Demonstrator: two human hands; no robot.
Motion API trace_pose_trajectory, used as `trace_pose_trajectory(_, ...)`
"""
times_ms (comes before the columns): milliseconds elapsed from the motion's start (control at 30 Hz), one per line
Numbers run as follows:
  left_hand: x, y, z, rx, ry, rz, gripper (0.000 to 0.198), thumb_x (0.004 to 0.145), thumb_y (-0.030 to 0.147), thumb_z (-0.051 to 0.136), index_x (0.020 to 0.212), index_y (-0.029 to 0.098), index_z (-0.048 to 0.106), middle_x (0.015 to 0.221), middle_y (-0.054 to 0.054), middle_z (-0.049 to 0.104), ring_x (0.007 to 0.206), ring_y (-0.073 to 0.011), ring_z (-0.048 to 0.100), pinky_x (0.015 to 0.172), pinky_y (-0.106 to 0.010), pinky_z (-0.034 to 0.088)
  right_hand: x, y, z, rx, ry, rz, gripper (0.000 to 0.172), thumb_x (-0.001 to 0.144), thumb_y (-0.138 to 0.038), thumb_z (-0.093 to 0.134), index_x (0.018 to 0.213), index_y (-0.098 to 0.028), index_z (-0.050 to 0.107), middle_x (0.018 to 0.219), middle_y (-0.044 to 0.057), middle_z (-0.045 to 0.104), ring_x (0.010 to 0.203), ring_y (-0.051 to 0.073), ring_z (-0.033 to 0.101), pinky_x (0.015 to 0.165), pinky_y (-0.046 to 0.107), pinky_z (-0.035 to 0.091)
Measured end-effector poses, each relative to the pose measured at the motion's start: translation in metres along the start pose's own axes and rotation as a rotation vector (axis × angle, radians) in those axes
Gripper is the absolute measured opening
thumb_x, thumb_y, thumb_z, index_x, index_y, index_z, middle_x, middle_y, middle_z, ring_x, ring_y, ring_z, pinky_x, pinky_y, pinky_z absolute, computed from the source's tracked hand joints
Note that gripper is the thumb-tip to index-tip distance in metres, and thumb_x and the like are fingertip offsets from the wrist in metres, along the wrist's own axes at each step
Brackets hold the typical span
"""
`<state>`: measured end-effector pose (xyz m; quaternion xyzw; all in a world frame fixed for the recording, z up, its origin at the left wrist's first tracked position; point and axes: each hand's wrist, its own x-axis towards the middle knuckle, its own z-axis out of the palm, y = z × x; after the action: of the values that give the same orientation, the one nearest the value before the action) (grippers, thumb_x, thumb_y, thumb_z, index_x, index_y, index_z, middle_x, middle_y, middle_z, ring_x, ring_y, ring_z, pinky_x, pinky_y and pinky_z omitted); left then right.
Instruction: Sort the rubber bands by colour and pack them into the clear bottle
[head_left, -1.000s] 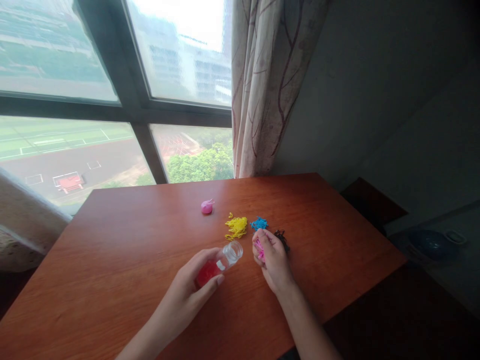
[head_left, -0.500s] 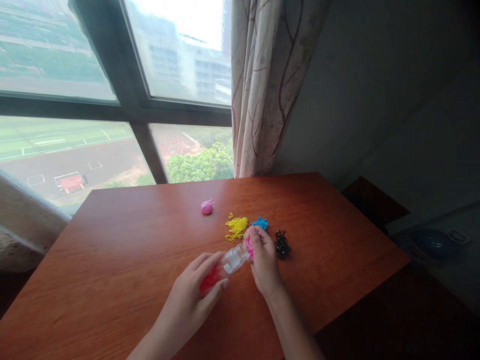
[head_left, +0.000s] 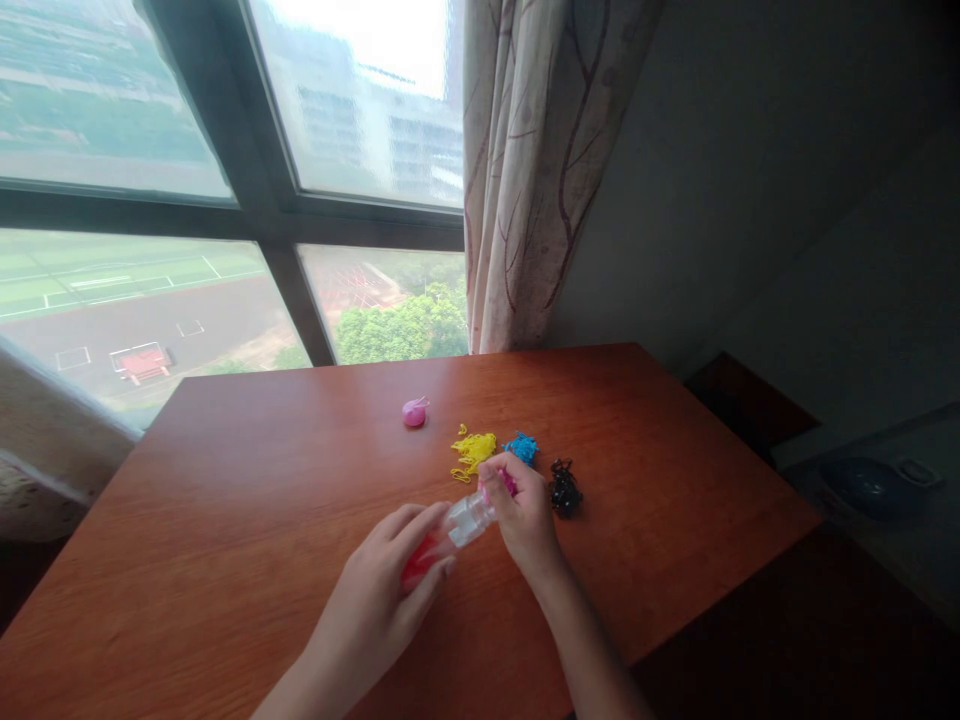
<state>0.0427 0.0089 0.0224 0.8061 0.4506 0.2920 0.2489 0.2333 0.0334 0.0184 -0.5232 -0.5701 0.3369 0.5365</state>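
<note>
My left hand (head_left: 390, 575) is wrapped round a small clear bottle (head_left: 471, 518) that lies tilted with its mouth toward the right; red contents show through its lower part. At that mouth, my right hand (head_left: 523, 510) is closed on a bunch of pink rubber bands (head_left: 495, 486), part of it hidden by the fingers. Just beyond the right hand lie a pile of yellow rubber bands (head_left: 475, 452) and a pile of blue rubber bands (head_left: 520, 448). To its right sits a pile of black rubber bands (head_left: 564, 490).
A pink rounded cap-like piece (head_left: 414, 412) lies farther back on the brown wooden table (head_left: 247, 500). Behind the table are a window (head_left: 375, 230) and a patterned curtain (head_left: 510, 200). The table's right edge drops to a dark area.
My right hand has shifted its fingers over the pink bands at the bottle's mouth, the thumb moving slightly left. My left hand and the bottle stay almost in place.
</note>
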Motion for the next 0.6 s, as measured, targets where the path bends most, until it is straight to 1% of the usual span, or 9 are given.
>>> trace_pose_trajectory(100,-0.001,0.0,-0.001,0.018,-0.007,0.009,0.037,0.09,0.032,0.055,0.125,0.023,0.06,0.116,-0.009,0.068,0.1,-0.0217,0.068,0.085,-0.026,0.055,0.003,-0.004,-0.004,-0.08,-0.054,-0.063,0.037,0.096,-0.046,0.05,0.072,-0.02,0.06,0.063,-0.002,0.054,0.061,0.013,0.048,0.059,0.024,0.034)
trace_pose_trajectory(267,-0.001,0.0,0.0,0.03,-0.022,0.014,0.037,0.091,0.033,0.054,0.126,0.023,0.059,0.118,-0.009,0.067,0.102,-0.022,0.068,0.086,-0.027,0.054,0.007,-0.008,-0.008,-0.107,-0.126,-0.112,0.041,0.098,-0.045,0.046,0.067,-0.019,0.059,0.065,-0.002,0.052,0.064,0.013,0.049,0.06,0.025,0.034)
trace_pose_trajectory(333,0.0,0.0,0.001,0.025,-0.022,0.009,0.037,0.09,0.033,0.054,0.126,0.024,0.059,0.118,-0.009,0.067,0.103,-0.0225,0.068,0.086,-0.027,0.054,0.006,-0.007,-0.007,-0.101,-0.102,-0.093,0.042,0.097,-0.045,0.047,0.065,-0.02,0.057,0.063,-0.002,0.049,0.062,0.013,0.047,0.059,0.025,0.032)
trace_pose_trajectory(400,0.0,0.001,0.001,0.013,-0.025,0.004,0.037,0.091,0.034,0.054,0.126,0.024,0.058,0.118,-0.009,0.067,0.103,-0.0228,0.067,0.087,-0.028,0.054,0.005,-0.004,-0.003,-0.062,-0.037,-0.034,0.041,0.095,-0.046,0.051,0.064,-0.02,0.055,0.062,-0.003,0.048,0.061,0.013,0.045,0.057,0.025,0.032)
trace_pose_trajectory(433,0.0,0.001,0.0,0.004,-0.026,0.005,0.038,0.091,0.034,0.054,0.127,0.024,0.058,0.119,-0.009,0.067,0.104,-0.0229,0.067,0.088,-0.028,0.054,0.005,-0.002,0.0,-0.015,-0.002,0.009,0.041,0.094,-0.048,0.053,0.064,-0.02,0.054,0.061,-0.003,0.048,0.059,0.012,0.044,0.056,0.024,0.032)
trace_pose_trajectory(500,0.0,0.003,-0.001,-0.016,-0.036,0.002,0.037,0.091,0.034,0.054,0.127,0.024,0.058,0.119,-0.01,0.067,0.104,-0.0229,0.067,0.088,-0.028,0.054,0.005,0.001,0.005,0.152,0.073,0.115,0.042,0.092,-0.051,0.055,0.064,-0.02,0.051,0.059,-0.004,0.046,0.055,0.011,0.04,0.052,0.023,0.031)
trace_pose_trajectory(600,0.0,0.004,-0.002,-0.03,-0.046,-0.006,0.037,0.091,0.034,0.054,0.127,0.024,0.058,0.119,-0.01,0.067,0.104,-0.0235,0.067,0.088,-0.029,0.054,0.007,0.002,0.012,0.494,0.16,0.273,0.046,0.087,-0.057,0.06,0.063,-0.021,0.043,0.054,-0.007,0.038,0.046,0.008,0.029,0.043,0.021,0.022)
